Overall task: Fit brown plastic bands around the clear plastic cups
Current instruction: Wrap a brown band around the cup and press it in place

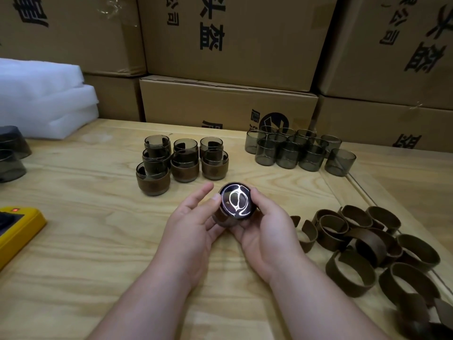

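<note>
1. My left hand (pixel 196 224) cups the held cup (pixel 235 201) from the left: thumb on its rim, index finger straight and lifted off, other fingers curled under it.
2. My right hand (pixel 264 229) grips the same cup from the right, fingers wrapped round its side, thumb on the rim.
3. Cup sits between both hands above the wooden table (pixel 98 241), its glossy round end facing me with glare; brown band (pixel 220 215) around its wall.
4. Both forearms come in from the bottom edge, palms turned inward.
5. Banded cups (pixel 182 160) cluster just beyond my hands; bare smoky clear cups (pixel 294 150) far right.
6. Loose brown bands (pixel 367 241), matte open strips, are piled on the right.
</note>
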The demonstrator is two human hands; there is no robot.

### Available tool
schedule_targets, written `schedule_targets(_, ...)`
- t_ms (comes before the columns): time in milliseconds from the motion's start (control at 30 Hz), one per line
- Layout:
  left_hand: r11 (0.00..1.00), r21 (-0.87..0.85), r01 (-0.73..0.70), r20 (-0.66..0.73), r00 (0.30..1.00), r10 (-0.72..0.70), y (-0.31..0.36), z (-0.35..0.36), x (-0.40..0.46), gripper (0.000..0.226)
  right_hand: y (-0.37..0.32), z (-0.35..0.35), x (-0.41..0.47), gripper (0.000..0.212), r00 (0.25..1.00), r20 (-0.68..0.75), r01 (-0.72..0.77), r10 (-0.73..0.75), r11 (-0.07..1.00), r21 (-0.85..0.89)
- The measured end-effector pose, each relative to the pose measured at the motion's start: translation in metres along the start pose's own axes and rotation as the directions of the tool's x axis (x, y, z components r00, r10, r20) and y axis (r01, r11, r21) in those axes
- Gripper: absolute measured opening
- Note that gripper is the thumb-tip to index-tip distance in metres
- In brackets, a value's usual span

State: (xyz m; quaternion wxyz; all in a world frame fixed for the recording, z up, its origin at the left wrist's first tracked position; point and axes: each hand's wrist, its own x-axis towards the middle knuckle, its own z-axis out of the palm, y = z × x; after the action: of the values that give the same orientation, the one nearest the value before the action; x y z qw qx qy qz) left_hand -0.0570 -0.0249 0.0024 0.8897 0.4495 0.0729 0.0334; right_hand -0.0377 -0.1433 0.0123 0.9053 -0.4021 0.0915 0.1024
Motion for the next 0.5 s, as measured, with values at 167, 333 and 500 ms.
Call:
schedule_targets(167, 0.998, -0.07, -0.011, -0.008, 1.0, 0.011, 0.0023, 0.0008, -0.0016, 0.057, 0.0, -0.0034, 0.0004, 0.025, 0.996, 0.093, 0.014, -0.013, 1.0, -0.015)
schedule_targets(333, 0.999, -0.043, 0.005, 0.028, 1.0, -0.004, 0.0034, -0.0002, -0.0027, 0.043, 0.0011, -0.0065, 0.003, 0.034, 0.995, 0.069, 0.075, -0.073, 0.997, -0.024)
schedule_targets(500, 1.0, 0.022, -0.008, -0.01, 1.0, 0.008, 0.0027, -0.0009, -0.0013, 0.033, 0.0017, -0.0077, 0.0033, 0.027, 0.993, 0.069, 0.101, -0.096, 0.992, -0.078)
